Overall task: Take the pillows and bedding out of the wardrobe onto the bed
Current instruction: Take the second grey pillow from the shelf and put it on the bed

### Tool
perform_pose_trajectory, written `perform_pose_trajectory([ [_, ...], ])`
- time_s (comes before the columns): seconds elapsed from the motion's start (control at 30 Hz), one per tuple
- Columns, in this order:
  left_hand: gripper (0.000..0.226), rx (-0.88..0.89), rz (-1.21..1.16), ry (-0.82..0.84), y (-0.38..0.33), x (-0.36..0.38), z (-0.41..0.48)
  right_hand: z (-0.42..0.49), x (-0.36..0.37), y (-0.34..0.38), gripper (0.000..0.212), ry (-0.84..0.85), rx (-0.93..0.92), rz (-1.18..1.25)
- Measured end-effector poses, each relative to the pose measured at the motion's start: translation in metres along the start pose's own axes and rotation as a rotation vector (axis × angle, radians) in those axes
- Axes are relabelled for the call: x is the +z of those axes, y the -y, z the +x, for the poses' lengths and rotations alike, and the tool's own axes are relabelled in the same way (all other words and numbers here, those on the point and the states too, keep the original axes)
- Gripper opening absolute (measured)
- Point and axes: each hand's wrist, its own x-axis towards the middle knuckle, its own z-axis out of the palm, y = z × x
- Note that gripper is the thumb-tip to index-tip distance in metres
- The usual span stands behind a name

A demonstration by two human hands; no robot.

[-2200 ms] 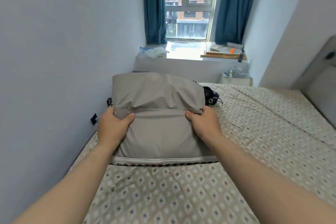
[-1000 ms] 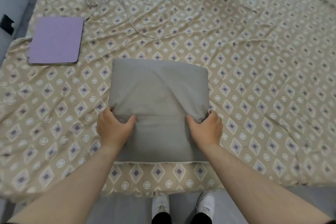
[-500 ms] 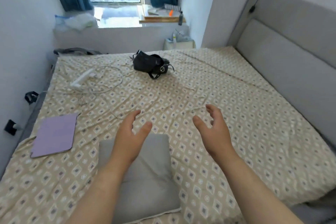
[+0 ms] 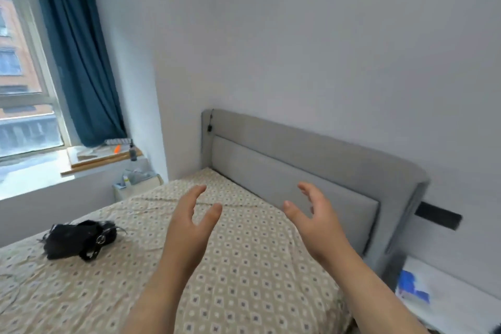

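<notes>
At the far left a window [image 4: 24, 84] sits behind a blue curtain [image 4: 81, 62], and below it a pale sill [image 4: 32, 168] carries a wooden board [image 4: 103, 157] and a small dark bottle [image 4: 132, 152]. Near the left edge of the bed [image 4: 257, 293] lies a black bag [image 4: 78, 238] with its strap trailing toward the near side. To its right the patterned sheet runs open and flat up to the far corner, where a small white cabinet [image 4: 135, 184] stands just beside the mattress. The left hand [image 4: 189, 228] hovers over the middle of the sheet, fingers spread and relaxed, grasping nothing. The right hand [image 4: 317, 225] is raised near it, fingers loosely apart and also released, palm facing the left. No pillow or bedding shows in this view, so where they lie cannot be told. Behind the right hand the grey padded headboard [image 4: 298, 171] bounds the bed's right edge against the white wall. Further right a black strip [image 4: 437, 215] is fixed to the wall above a white surface [image 4: 455, 306]. On it lies a sheet with blue print [image 4: 413, 287], too blurred to read.
</notes>
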Motion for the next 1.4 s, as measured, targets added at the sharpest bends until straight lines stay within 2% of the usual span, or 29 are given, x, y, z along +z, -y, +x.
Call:
perform_pose_trajectory([
  [0.13, 0.071, 0.120, -0.114, 0.145, -0.066, 0.087, 0.007, -0.002, -0.114, -0.008, 0.066, -0.218, -0.002, -0.005],
  [0.23, 0.070, 0.188, -0.219, 0.295, -0.124, 0.164, 0.003, -0.021, -0.206, -0.013, 0.051, -0.407, -0.009, -0.032],
  [0.3, 0.072, 0.228, -0.290, 0.377, -0.154, 0.208, -0.003, -0.036, -0.254, -0.013, 0.049, -0.491, 0.009, -0.080],
  [0.53, 0.071, 0.325, -0.575, 0.820, -0.249, 0.371, -0.073, -0.132, -0.405, -0.028, 0.049, -0.894, 0.133, -0.191],
  [0.7, 0.057, 0.323, -0.803, 1.077, -0.296, 0.454, -0.132, -0.193, -0.464, -0.036, 0.048, -1.156, 0.240, -0.318],
  [0.8, 0.059, 0.348, -0.929, 1.302, -0.327, 0.491, -0.172, -0.225, -0.490, -0.032, 0.045, -1.342, 0.287, -0.407],
  [0.93, 0.065, 0.413, -1.039, 1.507, -0.372, 0.530, -0.213, -0.262, -0.511, -0.014, 0.045, -1.514, 0.366, -0.548],
  [1.13, 0.059, 0.518, -1.151, 1.697, -0.438, 0.563, -0.282, -0.325, -0.529, 0.015, 0.049, -1.726, 0.480, -0.726],
  [1.4, 0.046, 0.475, -1.378, 1.721, -0.546, 0.609, -0.393, -0.411, -0.601, 0.041, 0.050, -1.862, 0.543, -0.929],
])
